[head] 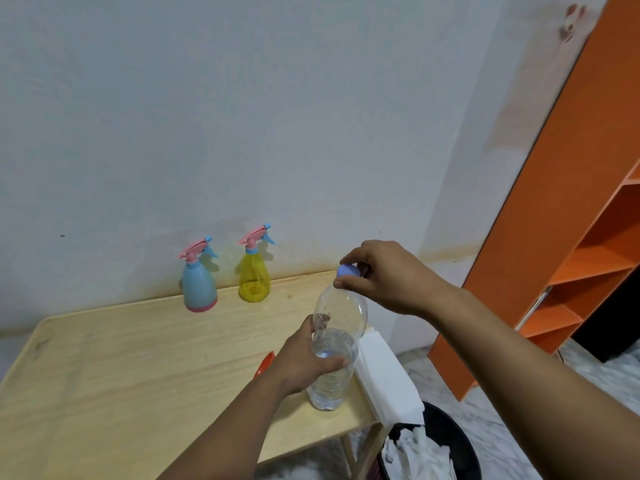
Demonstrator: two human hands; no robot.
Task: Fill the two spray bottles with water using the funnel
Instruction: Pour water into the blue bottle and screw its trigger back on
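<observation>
The left hand (304,362) is wrapping its curled fingers around the middle of a clear plastic water bottle (337,348), which is standing upright near the front right corner of the light wooden surface (121,368). The right hand (384,275) is reaching over from the right and pinching the bottle's pale blue screw cap (347,270) between thumb and fingertips, the cap sitting on the bottle's neck. The bottle is holding water in roughly its lower half, while its upper part is looking empty.

At the back of the surface, close to the white wall (242,116), two spray bottles are standing upright side by side and a little apart: a light blue opaque spray bottle with a pink trigger head and pink base (199,282) on the left, and a translucent yellow spray bottle with a pink trigger head (254,271) on the right. Both are standing well apart from the hands.

A red-orange plastic piece (265,363) is peeking out just behind the left wrist; whether it is the funnel cannot be told. A folded white paper sheet (384,379) is lying at the right edge of the surface, just beside the bottle. Below it, a black round bin holding crumpled white paper (440,445) is sitting on the floor. An orange shelving unit (568,237) is standing at the right.
</observation>
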